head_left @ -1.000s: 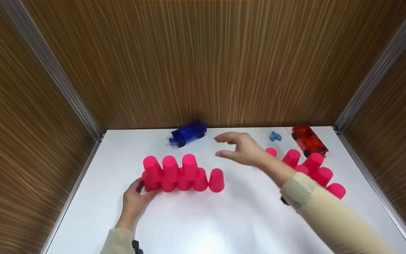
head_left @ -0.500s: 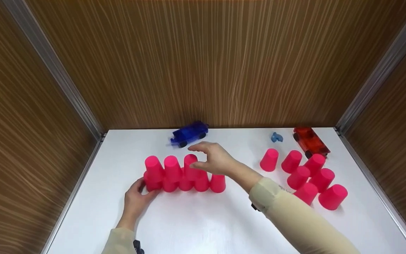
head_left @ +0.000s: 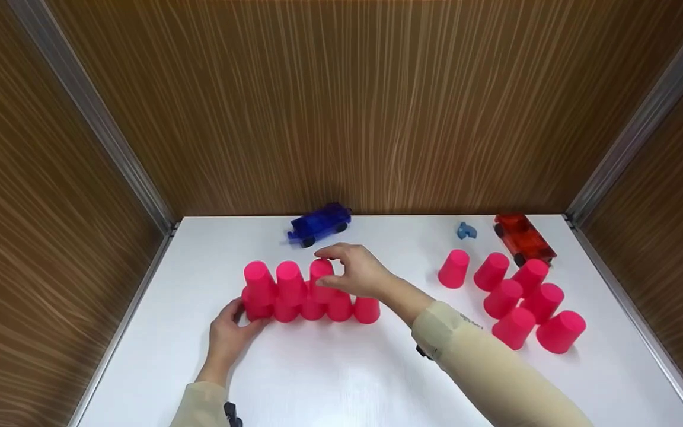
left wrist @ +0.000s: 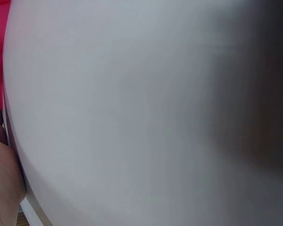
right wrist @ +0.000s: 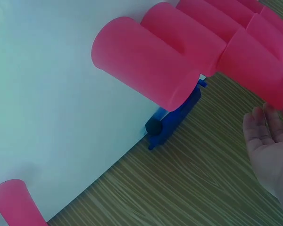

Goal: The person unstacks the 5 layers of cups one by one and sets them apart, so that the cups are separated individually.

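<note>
Hands: left hand (head_left: 232, 332) curls round a bright-pink, tapered, plastic-looking cup (head_left: 257, 311), leftmost below; right hand (head_left: 356, 270) is half open about the third upper pink cup (head_left: 321, 268), whether gripping I cannot tell.
Change: right hand has come leftward; stack stays three over five, so nothing seems added.
Stack: nearer to white table's (head_left: 614, 385) left edge.
Loose pink cups (head_left: 503, 298): seven, toward right edge.
</note>
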